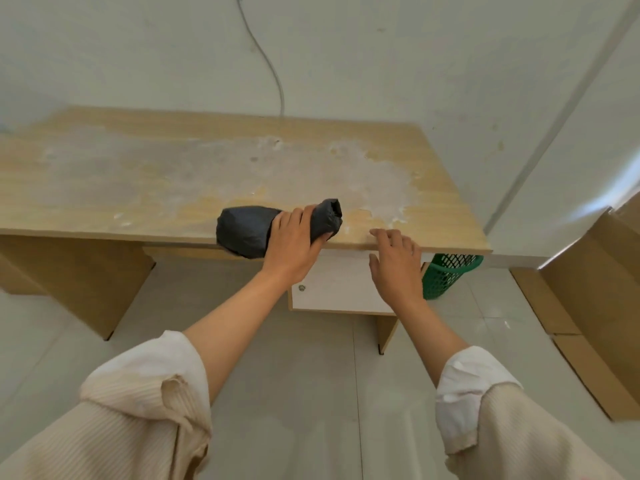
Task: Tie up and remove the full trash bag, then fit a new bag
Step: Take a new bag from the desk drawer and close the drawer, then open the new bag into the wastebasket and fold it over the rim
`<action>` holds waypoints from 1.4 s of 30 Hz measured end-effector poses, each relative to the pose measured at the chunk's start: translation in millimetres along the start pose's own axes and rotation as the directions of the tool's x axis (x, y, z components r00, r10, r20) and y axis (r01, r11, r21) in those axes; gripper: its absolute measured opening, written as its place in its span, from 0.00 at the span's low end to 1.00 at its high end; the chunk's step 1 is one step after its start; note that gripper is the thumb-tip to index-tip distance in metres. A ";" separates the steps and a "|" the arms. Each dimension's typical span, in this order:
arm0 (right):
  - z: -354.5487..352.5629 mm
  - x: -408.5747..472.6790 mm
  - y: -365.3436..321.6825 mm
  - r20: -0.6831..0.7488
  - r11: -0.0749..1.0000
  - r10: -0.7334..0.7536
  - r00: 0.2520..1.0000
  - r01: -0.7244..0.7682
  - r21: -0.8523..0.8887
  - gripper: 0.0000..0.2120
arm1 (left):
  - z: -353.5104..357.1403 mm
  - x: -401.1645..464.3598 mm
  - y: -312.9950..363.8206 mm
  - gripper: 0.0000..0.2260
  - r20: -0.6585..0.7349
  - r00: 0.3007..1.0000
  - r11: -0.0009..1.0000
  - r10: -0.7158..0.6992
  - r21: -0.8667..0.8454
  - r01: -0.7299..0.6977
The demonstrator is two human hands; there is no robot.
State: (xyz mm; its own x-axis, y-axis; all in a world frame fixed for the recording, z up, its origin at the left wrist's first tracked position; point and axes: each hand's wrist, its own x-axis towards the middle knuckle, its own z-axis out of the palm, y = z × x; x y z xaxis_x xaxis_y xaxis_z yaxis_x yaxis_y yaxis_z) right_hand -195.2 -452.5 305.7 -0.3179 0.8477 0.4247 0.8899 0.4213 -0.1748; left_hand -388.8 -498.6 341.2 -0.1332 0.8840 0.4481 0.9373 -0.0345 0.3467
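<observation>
Black rolled plastic trash-bag bundle (249, 230): at the front edge of the worn wooden counter (138, 174), gripped by left hand (294, 240). Right hand (394, 261) spread, empty, beside it. Green mesh plastic bin (446, 275) beneath. Advice: steady roll, peel one bag free.

A light wooden tabletop (145, 174) stands against a pale wall, its surface smeared with whitish, chalky patches across the middle and right. A black roll of trash bags (249, 230) lies at its near edge, partly overhanging it. Below, on the pale tiled floor (294, 393), a green mesh bin (446, 275) stands beneath the tabletop's right end, and flattened cardboard (588, 323) lies to the right.
</observation>
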 end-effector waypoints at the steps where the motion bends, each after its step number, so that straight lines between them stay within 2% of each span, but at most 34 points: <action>1: -15.2 -1.3 -3.5 0.053 0.999 0.008 0.999 -0.010 0.032 0.19 | -16.3 2.8 10.3 0.21 0.023 0.999 0.999 -0.042 -0.031 0.043; 6: -101.1 -2.8 -18.9 0.197 0.979 0.028 0.980 -0.067 0.191 0.19 | -91.2 18.1 64.1 0.23 0.168 0.957 0.941 -0.237 -0.203 0.269; 11: -174.4 4.1 -19.5 0.271 0.893 0.036 0.962 -0.152 0.424 0.17 | -153.0 38.6 124.6 0.22 0.263 0.869 0.757 -0.420 -0.426 0.495; 15: -212.8 15.2 -4.6 0.307 0.860 0.014 0.952 -0.169 0.482 0.17 | -178.3 57.0 170.8 0.24 0.303 0.801 0.634 -0.516 -0.495 0.595; 18: -233.0 29.8 18.4 0.337 0.864 -0.016 0.941 -0.157 0.479 0.16 | -182.4 70.9 201.7 0.25 0.299 0.773 0.567 -0.560 -0.542 0.620; 23: -259.6 63.4 68.1 0.367 0.885 -0.100 0.925 -0.087 0.458 0.15 | -173.1 97.5 246.1 0.26 0.272 0.748 0.517 -0.606 -0.580 0.630; 27: -282.0 93.5 107.3 0.428 0.880 -0.169 0.888 -0.059 0.470 0.16 | -154.4 126.9 283.5 0.26 0.300 0.668 0.379 -0.681 -0.636 0.672; 30: -290.6 118.4 127.6 0.489 0.860 -0.203 0.848 -0.084 0.503 0.20 | -143.0 149.6 306.1 0.26 0.303 0.624 0.285 -0.720 -0.691 0.665; 36: -286.9 157.1 135.6 0.563 0.789 -0.261 0.784 -0.163 0.593 0.27 | -121.6 189.0 316.3 0.28 0.285 0.585 0.198 -0.760 -0.755 0.625; 42: -257.3 201.1 134.1 0.603 0.672 -0.309 0.735 -0.280 0.686 0.24 | -95.8 235.8 297.1 0.31 0.294 0.580 0.167 -0.759 -0.774 0.611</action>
State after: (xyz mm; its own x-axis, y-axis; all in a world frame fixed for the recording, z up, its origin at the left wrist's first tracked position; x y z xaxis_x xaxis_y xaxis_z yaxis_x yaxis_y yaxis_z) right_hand -55.7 -308.4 596.2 -0.7063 0.6873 -0.1697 0.4628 0.2667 -0.8454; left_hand -172.5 -345.1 628.8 -0.6945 0.6763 -0.2455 -0.1738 0.1735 0.9694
